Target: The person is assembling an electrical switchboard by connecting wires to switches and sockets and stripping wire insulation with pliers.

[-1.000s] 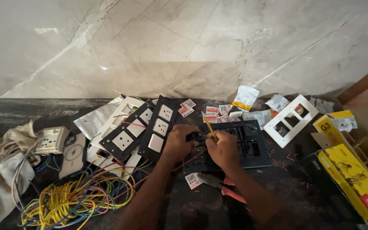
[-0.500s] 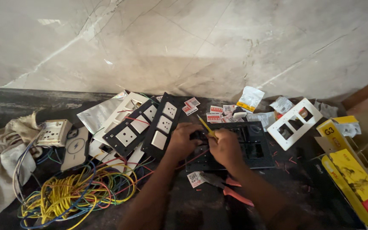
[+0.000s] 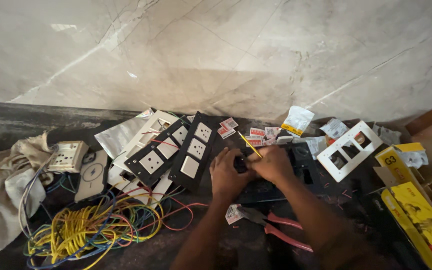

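Note:
My left hand (image 3: pixel 227 175) grips a small black switch module (image 3: pixel 240 164) over a black switch plate (image 3: pixel 303 165) lying on the dark floor. My right hand (image 3: pixel 272 163) holds a thin yellow-handled screwdriver (image 3: pixel 250 145) whose tip points down at the module between both hands. The two hands touch each other at the module. Red-handled pliers (image 3: pixel 276 229) lie just below my forearms, beside a small white packet (image 3: pixel 233 214).
Black plates with white switches (image 3: pixel 192 150) lie to the left. A coil of yellow, blue and red wires (image 3: pixel 91 227) and a white cloth (image 3: pixel 1 200) sit further left. A white frame (image 3: pixel 348 150) and yellow boxes (image 3: pixel 418 210) are right. A marble wall (image 3: pixel 216 55) stands behind.
The view has shifted slightly; both hands stay together on the module, and the screwdriver has tilted a little in my right hand.

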